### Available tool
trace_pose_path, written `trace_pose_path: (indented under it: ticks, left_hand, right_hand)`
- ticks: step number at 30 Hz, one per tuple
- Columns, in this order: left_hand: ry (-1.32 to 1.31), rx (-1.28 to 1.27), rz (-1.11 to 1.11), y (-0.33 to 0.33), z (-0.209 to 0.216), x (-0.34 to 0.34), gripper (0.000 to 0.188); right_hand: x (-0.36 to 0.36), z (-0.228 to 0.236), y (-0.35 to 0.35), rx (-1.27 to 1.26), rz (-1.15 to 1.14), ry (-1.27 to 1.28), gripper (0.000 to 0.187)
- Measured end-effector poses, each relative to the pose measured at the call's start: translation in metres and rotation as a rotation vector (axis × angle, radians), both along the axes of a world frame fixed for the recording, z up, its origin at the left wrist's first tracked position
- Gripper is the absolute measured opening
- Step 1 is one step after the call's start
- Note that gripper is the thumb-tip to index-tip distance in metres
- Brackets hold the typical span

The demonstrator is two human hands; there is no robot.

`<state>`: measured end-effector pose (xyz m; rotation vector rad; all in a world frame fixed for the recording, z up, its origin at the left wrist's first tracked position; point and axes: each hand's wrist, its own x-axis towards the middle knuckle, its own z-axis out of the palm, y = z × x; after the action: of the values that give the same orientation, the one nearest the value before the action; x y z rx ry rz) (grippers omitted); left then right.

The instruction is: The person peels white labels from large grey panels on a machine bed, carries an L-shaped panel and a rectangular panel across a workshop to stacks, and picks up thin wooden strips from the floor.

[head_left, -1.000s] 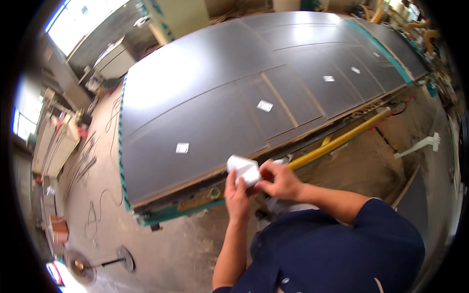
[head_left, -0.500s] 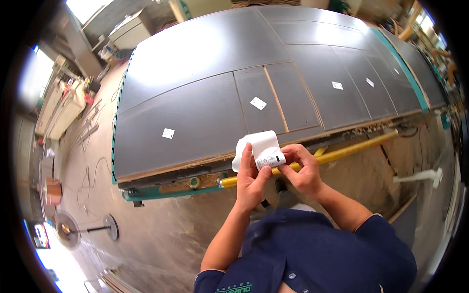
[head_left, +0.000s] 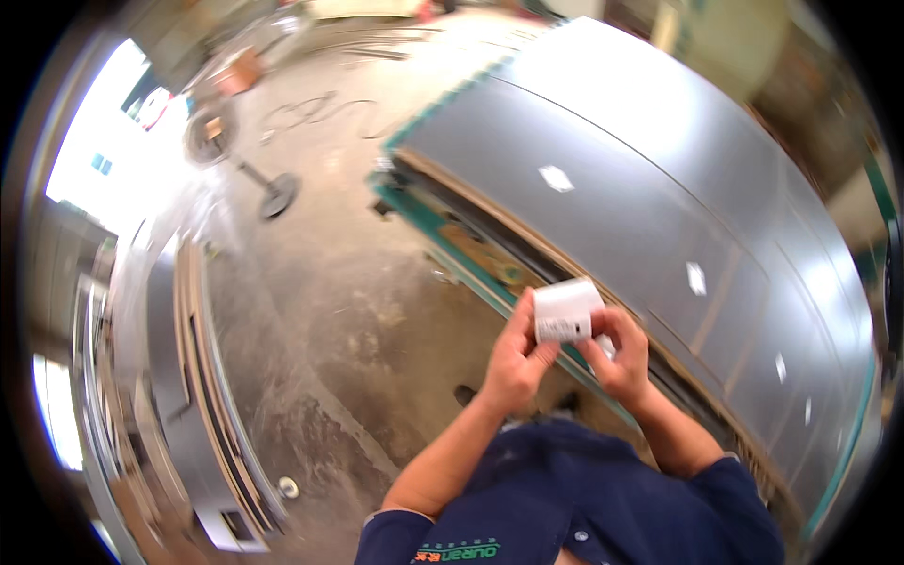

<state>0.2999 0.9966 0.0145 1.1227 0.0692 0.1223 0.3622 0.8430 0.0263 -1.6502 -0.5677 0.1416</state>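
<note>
A strip of white printed labels [head_left: 567, 311], curled over at its top, is held in front of my chest. My left hand [head_left: 513, 365] pinches its left edge between thumb and fingers. On the opposite edge, the thumb and fingers of my right hand [head_left: 620, 356] are closed, with a bit of white paper showing under them. Beyond my hands lie large dark grey panels [head_left: 603, 212] on a table with a green edge [head_left: 452, 247]. White labels sit on separate panels, one near the left end [head_left: 556, 179] and another farther right [head_left: 696, 279].
On the concrete floor to the left stands a pedestal fan [head_left: 276, 193], with a loose cable [head_left: 315, 113] behind it. Long panels [head_left: 179, 367] lean or lie stacked at the left. A small round roll [head_left: 288, 487] is on the floor beside them.
My view and body have turned left, so the table now runs diagonally at the right and the floor fills the left. Both hands keep hold of the label strip.
</note>
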Motion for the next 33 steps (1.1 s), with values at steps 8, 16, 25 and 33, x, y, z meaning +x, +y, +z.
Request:
trace_pose_path:
  ticks: [8, 16, 25, 33]
  left_hand:
    - [0.080, -0.151, 0.446, 0.134, -0.048, -0.100, 0.059]
    - [0.177, 0.032, 0.626, 0.248, -0.035, -0.163, 0.036]
    - [0.452, 0.099, 0.620, 0.340, -0.077, -0.144, 0.018]
    - [0.571, 0.221, 0.446, 0.497, -0.093, -0.046, 0.021]
  right_hand:
    - [-0.037, -0.027, 0.171, -0.163, 0.483, 0.051, 0.032]
    - [-0.058, -0.039, 0.311, -0.188, 0.918, 0.220, 0.032]
    - [-0.022, -0.072, 0.468, -0.240, 1.169, 0.707, 0.029]
    - [0.097, -0.098, 0.624, -0.044, 0.892, 0.853, 0.026]
